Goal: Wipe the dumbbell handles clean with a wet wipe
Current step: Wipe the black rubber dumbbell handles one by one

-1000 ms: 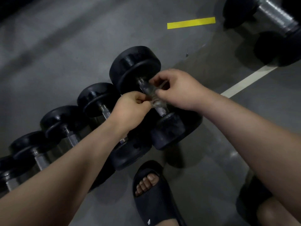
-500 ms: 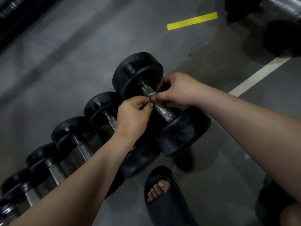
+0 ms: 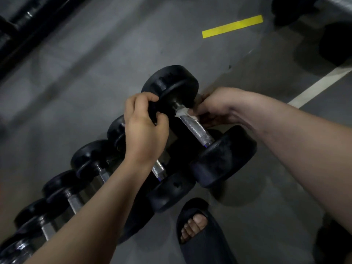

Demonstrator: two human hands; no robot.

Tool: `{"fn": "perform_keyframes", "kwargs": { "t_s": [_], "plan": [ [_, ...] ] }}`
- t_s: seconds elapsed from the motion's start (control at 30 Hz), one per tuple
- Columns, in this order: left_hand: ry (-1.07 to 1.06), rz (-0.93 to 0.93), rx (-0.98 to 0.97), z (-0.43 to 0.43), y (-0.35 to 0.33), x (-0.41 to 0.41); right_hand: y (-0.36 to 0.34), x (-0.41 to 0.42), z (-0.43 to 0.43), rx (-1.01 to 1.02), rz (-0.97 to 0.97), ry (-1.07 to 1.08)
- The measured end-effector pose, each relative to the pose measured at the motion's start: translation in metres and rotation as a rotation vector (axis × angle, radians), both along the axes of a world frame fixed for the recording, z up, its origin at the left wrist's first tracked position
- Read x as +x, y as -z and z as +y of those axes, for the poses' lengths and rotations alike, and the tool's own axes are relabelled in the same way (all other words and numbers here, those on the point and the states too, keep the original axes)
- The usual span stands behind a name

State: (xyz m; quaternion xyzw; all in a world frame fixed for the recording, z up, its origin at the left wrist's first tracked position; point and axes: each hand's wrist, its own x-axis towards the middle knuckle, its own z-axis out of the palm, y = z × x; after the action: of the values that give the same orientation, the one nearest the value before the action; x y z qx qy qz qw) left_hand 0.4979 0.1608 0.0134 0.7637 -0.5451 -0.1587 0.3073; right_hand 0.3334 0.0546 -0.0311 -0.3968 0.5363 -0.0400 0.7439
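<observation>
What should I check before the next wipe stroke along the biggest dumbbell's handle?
1. The wet wipe lies on the handle: ok, at its far end.
2. The right hand pinches the wipe: ok.
3. The left hand steadies the far head: ok, fingers curled on its rim.
4. Stroke path free: ok, handle bare down to the near head.
5. Wipe wrapped fully round the handle: cannot tell.
</observation>
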Motion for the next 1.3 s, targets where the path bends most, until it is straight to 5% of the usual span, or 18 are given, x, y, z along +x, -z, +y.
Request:
{"fn": "perform_keyframes", "kwargs": {
  "t_s": [0.2,0.53,0.73,0.97,1.1,1.2,1.3],
  "plan": [
    [-0.036,-0.008,0.034,0.0,-0.002,-0.009,-0.003,0.032,-0.001,-0.205,0.071,0.185],
    [-0.058,-0.011,0.049,-0.002,0.002,-0.009,-0.004,0.03,0.007,-0.333,0.178,0.057],
    [-0.045,-0.007,0.034,-0.001,0.005,-0.007,-0.008,0.002,0.002,-0.129,0.135,-0.159],
    [-0.015,-0.001,0.017,0.006,0.011,-0.015,-0.006,0.029,0.003,-0.252,0.105,0.113],
    [0.014,0.04,0.049,0.011,0.015,-0.018,-0.006,0.0,0.007,-0.167,0.216,-0.176],
    [0.018,0.031,0.032,0.01,0.019,-0.016,-0.025,-0.018,0.003,-0.338,0.382,-0.615],
    [0.03,0.021,0.038,0.011,0.02,-0.016,-0.038,-0.021,0.004,-0.423,0.423,-0.706]
  ]
}}
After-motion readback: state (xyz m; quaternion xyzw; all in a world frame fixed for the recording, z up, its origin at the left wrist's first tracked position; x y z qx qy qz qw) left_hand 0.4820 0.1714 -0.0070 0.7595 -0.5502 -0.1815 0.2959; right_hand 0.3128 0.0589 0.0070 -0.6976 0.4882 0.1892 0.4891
